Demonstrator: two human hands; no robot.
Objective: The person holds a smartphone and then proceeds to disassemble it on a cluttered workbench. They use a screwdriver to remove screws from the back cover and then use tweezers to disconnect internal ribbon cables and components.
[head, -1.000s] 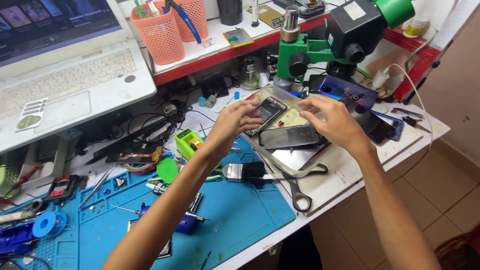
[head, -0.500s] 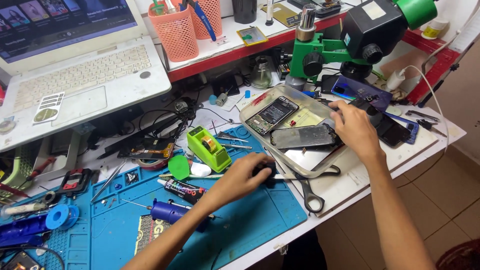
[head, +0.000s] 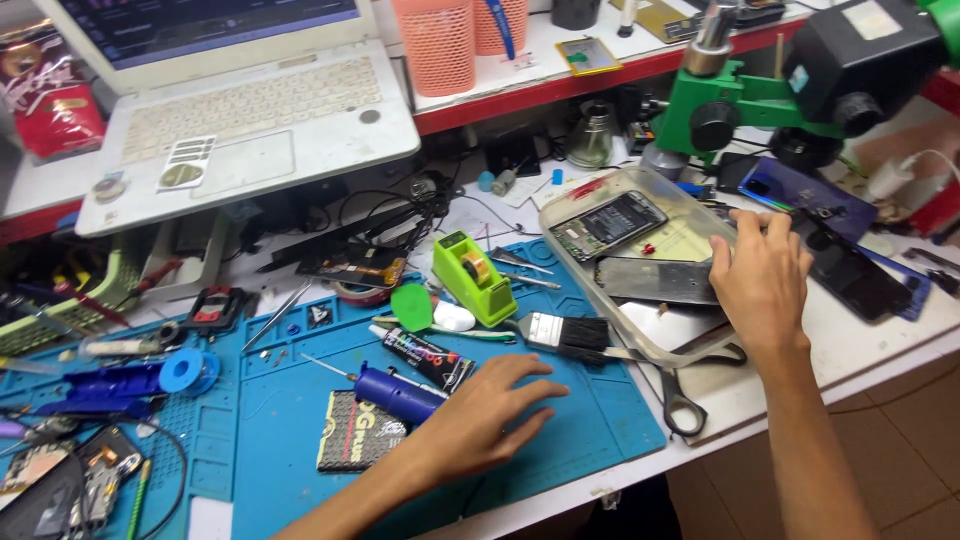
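Two hands worked apart: the left hand (head: 480, 420), fingers spread and empty, reached toward the blue driver (head: 395, 392) at its ten o'clock; the right hand (head: 762, 280), open, steadied the tray (head: 640, 345).

Rubber, plastic and metal across a cluttered desk (head: 860, 350).

The blue work mat (head: 560, 440) at lower centre looks matt and rubbery; the clear tray (head: 600, 195) right of centre is glossy plastic, holding a phone panel (head: 655, 280) with a dull metallic sheen. The green tape dispenser (head: 472, 275) is smooth shiny plastic, the brush (head: 565, 335) has dark bristles, the scissors (head: 680, 395) show bare metal blades, and the laptop (head: 250, 130) at upper left is matt white plastic.
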